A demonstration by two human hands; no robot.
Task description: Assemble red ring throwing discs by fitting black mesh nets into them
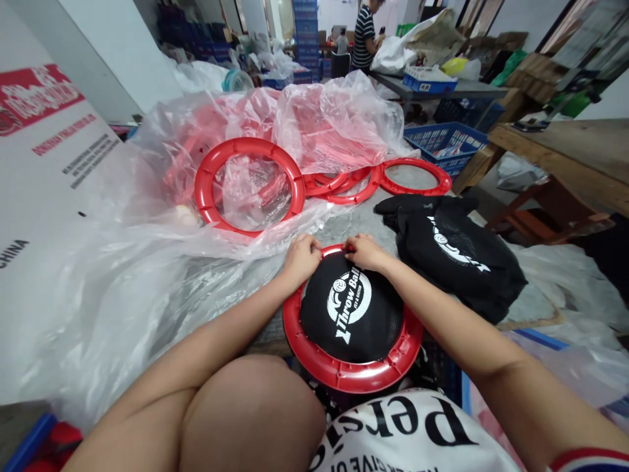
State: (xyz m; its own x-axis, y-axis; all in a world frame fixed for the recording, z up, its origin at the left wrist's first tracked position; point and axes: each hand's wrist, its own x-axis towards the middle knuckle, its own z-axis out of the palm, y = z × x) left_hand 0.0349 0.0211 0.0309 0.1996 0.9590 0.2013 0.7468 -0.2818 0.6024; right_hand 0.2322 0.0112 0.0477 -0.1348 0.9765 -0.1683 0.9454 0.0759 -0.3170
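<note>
At the near edge of the table [339, 226]: a red ring [356, 379], its near side close to the shirt [417, 416], with black cloth [314, 314] spread inside it, the white print face up.
Left hand [302, 261]: fingers bent and pinched at the ring's far edge.
Right hand [366, 252]: just beside the left, fingertips closed on that same edge; how much cloth is caught under either hand, the fingers hide.
Cloth fit: work likely goes best in short pinches, moving along the rim, with one hand holding while the other presses; the mesh should be kept evenly taut and the print undistorted, as a slack spot could pucker.
Clear bag [339, 108]: heaped behind, many red rings showing pink through the film; one spare ring [250, 145] leans in front of it, others lie nearby.
Black pile [422, 233]: more printed cloth, loose on the table to the right.
Blue crate [445, 139]: beyond the pile, pale things inside, too small to name.
Blue tray [430, 85]: on the bench [486, 90] behind, holding whitish contents, unclear.
</note>
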